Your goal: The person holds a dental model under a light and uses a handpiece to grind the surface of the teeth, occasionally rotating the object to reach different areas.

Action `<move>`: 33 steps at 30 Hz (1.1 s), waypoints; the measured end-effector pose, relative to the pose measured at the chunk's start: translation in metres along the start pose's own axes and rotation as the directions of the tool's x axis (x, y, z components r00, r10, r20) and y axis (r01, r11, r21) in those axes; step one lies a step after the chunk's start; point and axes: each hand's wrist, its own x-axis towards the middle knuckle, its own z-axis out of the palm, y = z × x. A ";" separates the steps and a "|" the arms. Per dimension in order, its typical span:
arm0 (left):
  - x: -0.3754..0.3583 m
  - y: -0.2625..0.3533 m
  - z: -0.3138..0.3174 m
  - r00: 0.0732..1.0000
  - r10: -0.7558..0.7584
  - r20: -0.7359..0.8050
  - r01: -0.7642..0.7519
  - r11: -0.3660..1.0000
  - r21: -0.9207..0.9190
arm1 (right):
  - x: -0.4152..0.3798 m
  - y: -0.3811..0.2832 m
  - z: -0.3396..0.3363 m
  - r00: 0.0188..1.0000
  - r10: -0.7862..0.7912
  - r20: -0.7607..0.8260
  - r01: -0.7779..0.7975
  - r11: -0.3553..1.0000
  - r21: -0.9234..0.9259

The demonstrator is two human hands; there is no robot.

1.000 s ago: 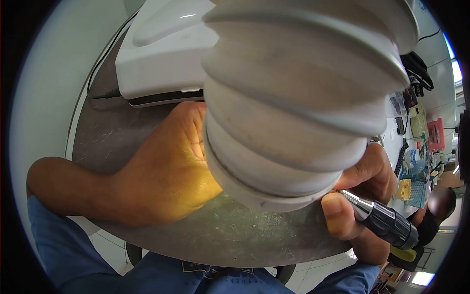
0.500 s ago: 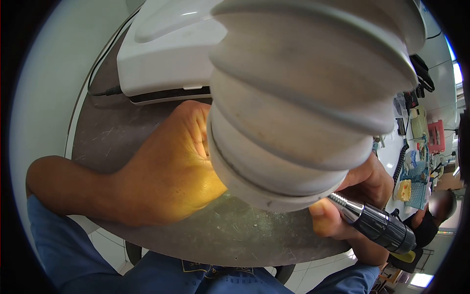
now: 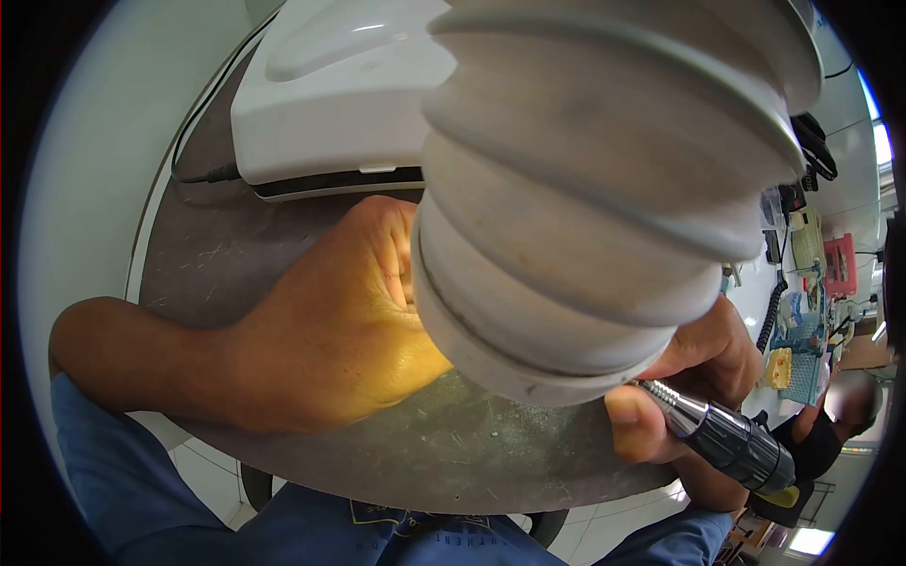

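Note:
A large ribbed white hose (image 3: 585, 208) hangs over the grey table (image 3: 491, 462) and hides the space between my hands. My left hand (image 3: 354, 321) comes in from the left, lit yellow; its fingers run behind the hose, so what they hold is hidden. At the right, my right hand (image 3: 698, 368) is closed on a black and silver handpiece (image 3: 727, 439), with the thumb below it. The handpiece's tip is out of sight behind the hose rim. Pale dust lies on the table below the rim.
A white machine (image 3: 330, 113) with a black cable (image 3: 208, 176) stands at the back left. Along the right are a red basket (image 3: 840, 264), a blue basket (image 3: 804, 377) and a coiled black cord (image 3: 772, 307). Another person (image 3: 821, 439) is at the far right.
The hose appears slightly farther right. My left hand has shifted a little to the right, and the handpiece in my right hand has moved and tilted slightly.

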 end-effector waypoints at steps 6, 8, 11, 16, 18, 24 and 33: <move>0.004 0.003 -0.015 0.974 -0.196 0.113 0.200 0.980 -0.023 | 0.000 -0.002 0.002 0.999 0.028 -0.015 -0.028 0.999 0.020; 0.005 0.004 -0.015 0.987 -0.098 0.129 0.101 0.995 -0.013 | -0.001 -0.003 0.003 0.999 0.029 -0.034 -0.028 0.999 0.026; 0.004 0.029 -0.001 0.992 -0.085 0.096 0.072 0.989 0.127 | 0.000 -0.005 0.003 0.999 0.033 -0.042 -0.032 0.999 0.019; 0.004 0.026 -0.005 0.981 -0.173 0.090 0.147 0.959 0.244 | 0.002 -0.005 0.001 0.999 0.031 -0.008 -0.032 0.999 -0.037; 0.008 0.013 -0.009 0.986 -0.077 0.146 0.085 0.995 -0.046 | 0.004 -0.005 0.000 1.000 -0.007 0.027 0.010 0.997 -0.082; 0.011 0.011 -0.009 0.961 -0.245 0.131 0.254 0.966 -0.054 | 0.004 -0.008 -0.002 0.997 0.021 0.074 -0.013 0.995 -0.102; 0.012 -0.002 -0.009 0.990 0.100 0.098 -0.097 0.995 -0.033 | -0.005 -0.004 0.004 0.998 -0.027 -0.050 0.022 0.994 -0.110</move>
